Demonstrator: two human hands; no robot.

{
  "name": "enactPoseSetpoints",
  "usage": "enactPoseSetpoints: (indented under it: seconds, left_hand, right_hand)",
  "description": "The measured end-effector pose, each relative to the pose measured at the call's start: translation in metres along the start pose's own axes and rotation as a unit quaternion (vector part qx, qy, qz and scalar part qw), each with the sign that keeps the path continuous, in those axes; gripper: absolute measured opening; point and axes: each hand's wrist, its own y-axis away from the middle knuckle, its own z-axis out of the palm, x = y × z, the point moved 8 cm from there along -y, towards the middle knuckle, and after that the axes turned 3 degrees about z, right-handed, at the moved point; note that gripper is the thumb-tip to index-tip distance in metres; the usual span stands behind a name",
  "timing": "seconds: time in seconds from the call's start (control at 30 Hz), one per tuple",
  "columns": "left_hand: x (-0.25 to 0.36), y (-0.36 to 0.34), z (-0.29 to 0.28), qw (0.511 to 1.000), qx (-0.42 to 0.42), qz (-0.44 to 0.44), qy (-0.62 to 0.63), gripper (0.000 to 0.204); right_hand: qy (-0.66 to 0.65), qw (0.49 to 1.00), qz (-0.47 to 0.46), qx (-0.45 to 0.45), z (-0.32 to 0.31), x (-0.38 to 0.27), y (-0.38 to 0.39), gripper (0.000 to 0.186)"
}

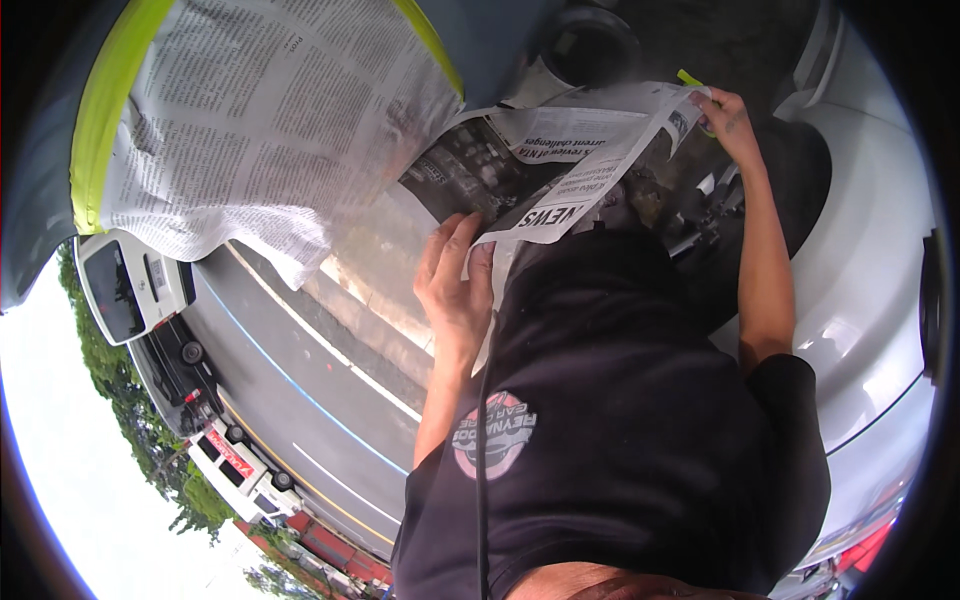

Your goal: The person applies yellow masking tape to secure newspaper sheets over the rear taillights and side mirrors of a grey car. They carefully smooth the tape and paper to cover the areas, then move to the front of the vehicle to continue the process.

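A printed newspaper sheet (580,150) is held out in front of me at a slant. My left hand (452,285) grips its lower left edge with curled fingers. My right hand (728,125) pinches the upper right corner, where a short strip of yellow-green tape (686,76) sticks up. To the upper left, more newspaper (260,120) covers part of a dark grey vehicle panel (500,35), bordered by yellow-green tape (92,150). The paper partly hides my left fingertips.
A silver car body (850,380) with a dark wheel opening (790,200) is close on my right. Below left are a concrete curb (330,310) and a road (300,370) with white vans (230,470), a dark vehicle (170,375) and trees (140,430). A black cord (482,480) hangs over my shirt.
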Motion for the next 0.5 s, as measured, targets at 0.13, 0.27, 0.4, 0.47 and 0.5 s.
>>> enactPoseSetpoints:
  seconds: [0.13,0.27,0.4,0.47,0.5]
  left_hand:
    - [0.001,-0.007,0.008,0.997,-0.042,0.042,-0.048,0.043]
    - [-0.046,-0.02,0.018,0.997,-0.063,0.041,-0.037,0.053]
    - [-0.057,-0.021,0.014,0.998,-0.023,0.029,-0.041,0.053]
    - [-0.061,-0.02,0.006,0.998,0.0,0.019,-0.065,0.054]
    - [-0.065,-0.022,0.005,0.998,0.002,0.008,-0.061,0.054]
  right_hand:
    - [-0.008,1.0,-0.008,0.017,0.004,-0.014,-0.019,0.031]
    - [-0.032,0.999,-0.007,0.001,0.009,-0.004,-0.032,0.03]
    - [-0.035,0.999,0.011,0.001,0.012,0.01,-0.033,0.028]
    - [-0.067,0.998,-0.01,-0.005,0.014,0.017,-0.033,0.027]
    - [-0.084,0.996,-0.021,-0.008,0.015,0.02,-0.034,0.027]
